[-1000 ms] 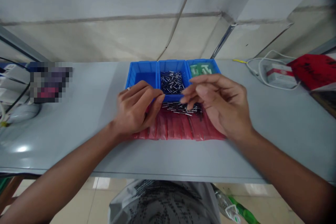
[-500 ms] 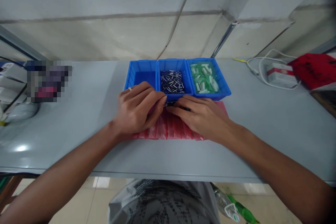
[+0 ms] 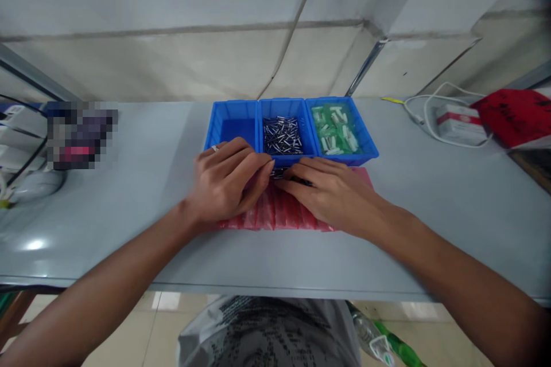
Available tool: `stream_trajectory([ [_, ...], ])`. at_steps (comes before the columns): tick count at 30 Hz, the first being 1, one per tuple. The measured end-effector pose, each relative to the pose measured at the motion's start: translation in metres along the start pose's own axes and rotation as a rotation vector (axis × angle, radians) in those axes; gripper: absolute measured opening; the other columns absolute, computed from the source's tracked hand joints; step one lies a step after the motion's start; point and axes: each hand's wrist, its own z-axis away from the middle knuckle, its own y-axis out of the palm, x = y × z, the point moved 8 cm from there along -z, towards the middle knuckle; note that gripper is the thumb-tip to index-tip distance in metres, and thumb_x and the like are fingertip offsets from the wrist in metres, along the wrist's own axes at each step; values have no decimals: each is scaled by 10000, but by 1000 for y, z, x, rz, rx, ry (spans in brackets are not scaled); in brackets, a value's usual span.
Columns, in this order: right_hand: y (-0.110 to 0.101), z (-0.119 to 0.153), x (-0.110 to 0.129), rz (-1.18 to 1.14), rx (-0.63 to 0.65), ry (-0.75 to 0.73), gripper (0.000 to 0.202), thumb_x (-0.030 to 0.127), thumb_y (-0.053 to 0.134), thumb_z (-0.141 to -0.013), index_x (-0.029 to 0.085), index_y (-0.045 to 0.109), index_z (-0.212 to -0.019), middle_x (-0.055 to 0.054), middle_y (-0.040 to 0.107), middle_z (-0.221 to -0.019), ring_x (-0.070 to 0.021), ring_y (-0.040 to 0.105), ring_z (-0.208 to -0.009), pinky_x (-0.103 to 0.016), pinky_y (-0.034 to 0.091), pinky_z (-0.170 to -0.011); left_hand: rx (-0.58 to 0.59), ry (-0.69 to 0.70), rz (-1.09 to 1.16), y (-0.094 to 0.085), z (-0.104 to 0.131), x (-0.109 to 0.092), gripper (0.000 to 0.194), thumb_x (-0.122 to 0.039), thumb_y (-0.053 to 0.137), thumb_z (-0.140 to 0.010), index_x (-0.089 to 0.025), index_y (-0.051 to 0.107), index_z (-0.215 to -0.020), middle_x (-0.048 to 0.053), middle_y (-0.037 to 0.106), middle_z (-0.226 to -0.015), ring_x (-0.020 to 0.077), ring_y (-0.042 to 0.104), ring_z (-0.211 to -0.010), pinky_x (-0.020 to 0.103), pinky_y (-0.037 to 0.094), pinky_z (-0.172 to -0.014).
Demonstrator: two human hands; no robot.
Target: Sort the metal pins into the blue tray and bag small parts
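Observation:
Pink plastic packets (image 3: pixel 284 209) lie in a row on the grey table. Both of my hands rest over their far part, just in front of the blue bins. My left hand (image 3: pixel 232 180) is closed, thumb against the fingers; what it pinches is too small to name. My right hand (image 3: pixel 327 189) is curled with its fingertips together at small dark metal pins (image 3: pixel 278 173) between the hands; its hold is partly hidden. The middle blue bin (image 3: pixel 282 159) holds many metal pins (image 3: pixel 282 135). In the right bin (image 3: pixel 368 152) lies a green bag (image 3: pixel 338 128) with white pieces.
The left blue bin (image 3: pixel 236 109) shows a bare bottom. At the right are a white cable (image 3: pixel 426 109), a small white and red box (image 3: pixel 460 123) and a red cloth-like item (image 3: pixel 512 117). Dark and pale items sit at the left. The table's front edge (image 3: pixel 293 292) is near my body.
Both hands stay nearly in place. The fingertips of my right hand have shifted slightly, and a bit more of the metal pins shows between the hands.

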Motion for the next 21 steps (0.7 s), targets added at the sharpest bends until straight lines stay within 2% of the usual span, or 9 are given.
stream_trajectory([
  [9,-7,-1,3,-21,-33,-25,327,111,464,-1008,249,748,-1094,-64,772,-1063,-263,708,-994,-418,626,-853,-7,2,-7,-1,1,0,23,-152,653,-892,-168,636,-892,-1,694,-736,139,633,-696,269,458,-598],
  [11,-16,-1,1,-101,-115,13,336,113,462,-1010,259,748,-1108,-67,768,-1069,-249,707,-989,-412,625,-863,-7,3,1,0,1,0,15,-161,644,-901,-172,636,-895,-1,694,-733,138,636,-699,265,456,-598],
  [16,-49,7,-19,-473,-495,220,306,100,603,-956,296,750,-1139,-36,771,-1056,-198,733,-942,-375,639,-840,16,3,52,2,0,-1,53,-198,660,-913,-168,645,-954,14,716,-793,149,657,-745,278,497,-651],
  [19,-56,12,-32,-710,-591,372,277,122,706,-904,334,776,-1069,-9,785,-1010,-209,743,-928,-403,649,-855,10,7,75,1,0,-2,173,-237,716,-894,-147,644,-1023,35,734,-862,166,669,-778,293,513,-662],
  [21,-56,14,-37,-856,-634,448,241,128,734,-887,318,790,-1025,-14,782,-986,-207,751,-883,-405,664,-828,-12,20,82,-1,-1,-3,197,-213,738,-879,-142,640,-1035,41,739,-883,171,677,-796,297,526,-677],
])
